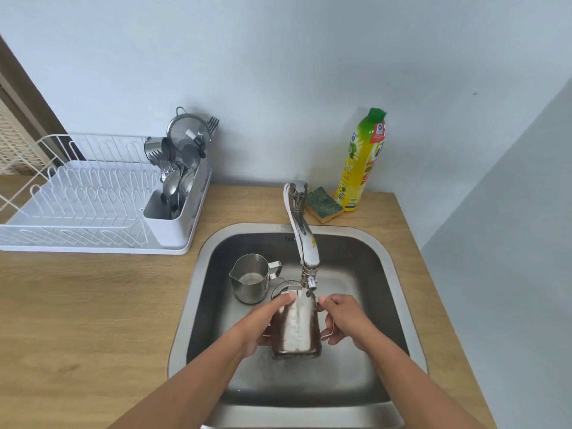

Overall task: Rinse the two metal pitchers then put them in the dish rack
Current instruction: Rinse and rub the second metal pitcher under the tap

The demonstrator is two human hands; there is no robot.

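Observation:
I hold one metal pitcher (297,328) over the steel sink (383,261), its rim just under the faucet spout (310,284). My left hand (266,323) wraps its left side with the thumb at the rim. My right hand (342,318) grips the handle on its right side. The second metal pitcher (250,278) stands upright in the sink's back left, apart from my hands, its spout pointing left. The white dish rack (83,199) sits on the counter at the left.
A cutlery holder (176,196) full of spoons, forks and a strainer occupies the rack's right end. A green-and-yellow sponge (323,204) and a yellow dish soap bottle (362,162) stand behind the sink by the wall. Wooden counter (93,320) surrounds the sink.

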